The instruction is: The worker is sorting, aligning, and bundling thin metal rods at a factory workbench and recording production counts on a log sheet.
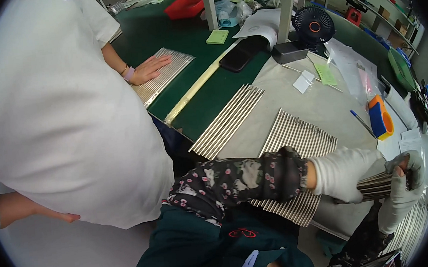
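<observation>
My left hand (344, 174), in a white glove, closes on one end of a bundle of thin metal rods (373, 188). My right hand (405, 188), gloved with greyish fingertips, grips the other end of that bundle. My left forearm, in a dark floral sleeve, crosses over a wide row of metal rods (298, 135) lying side by side on the grey cloth (272, 95). A narrower row of rods (229, 122) lies further left. More rods (411, 227) lie below my right hand. The gloves hide part of the held bundle.
At the left, a person in white (70, 115) rests a hand (151, 69) on another row of rods (168, 76). Toward the back stand a black fan (313, 25), a phone (238, 57) and a red tray (185, 7). A blue-orange tape dispenser (379, 118) and a pen (362, 123) lie right.
</observation>
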`<state>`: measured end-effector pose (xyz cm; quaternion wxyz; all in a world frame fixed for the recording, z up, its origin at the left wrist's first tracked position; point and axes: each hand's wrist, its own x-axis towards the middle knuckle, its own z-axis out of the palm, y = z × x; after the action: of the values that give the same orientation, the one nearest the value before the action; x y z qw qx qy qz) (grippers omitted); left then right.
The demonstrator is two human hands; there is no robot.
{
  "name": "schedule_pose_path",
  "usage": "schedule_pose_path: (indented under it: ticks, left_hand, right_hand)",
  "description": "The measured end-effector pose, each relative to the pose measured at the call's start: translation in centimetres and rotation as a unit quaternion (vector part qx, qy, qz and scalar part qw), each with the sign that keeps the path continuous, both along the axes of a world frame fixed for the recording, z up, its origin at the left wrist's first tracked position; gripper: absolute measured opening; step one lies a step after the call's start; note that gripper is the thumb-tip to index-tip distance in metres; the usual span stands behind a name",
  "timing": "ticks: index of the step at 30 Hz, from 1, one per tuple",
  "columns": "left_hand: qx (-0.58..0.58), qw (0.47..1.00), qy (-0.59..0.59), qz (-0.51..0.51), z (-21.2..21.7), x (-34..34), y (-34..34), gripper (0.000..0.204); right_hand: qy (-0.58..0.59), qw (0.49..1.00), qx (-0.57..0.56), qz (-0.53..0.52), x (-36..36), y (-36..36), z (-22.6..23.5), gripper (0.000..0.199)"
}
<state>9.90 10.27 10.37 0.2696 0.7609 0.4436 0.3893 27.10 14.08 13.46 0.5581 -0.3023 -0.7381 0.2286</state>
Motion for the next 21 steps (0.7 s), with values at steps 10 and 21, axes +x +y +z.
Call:
schedule_pose_path:
  ticks: [10,21]
  left_hand:
    - [0.153,0.916,-0.366,-0.067,-3.2,9.0,3.8,0.051]
    - [0.075,0.868,0.417,0.260,3.1,-3.8,-12.4,0.050]
  right_hand:
    - [-0.011,0.994,-0.092,-0.059,1.1,-0.3,-0.5,0.028]
    - [-0.059,0.994,-0.007,0.093,1.9,1.2,-0.7,0.016]
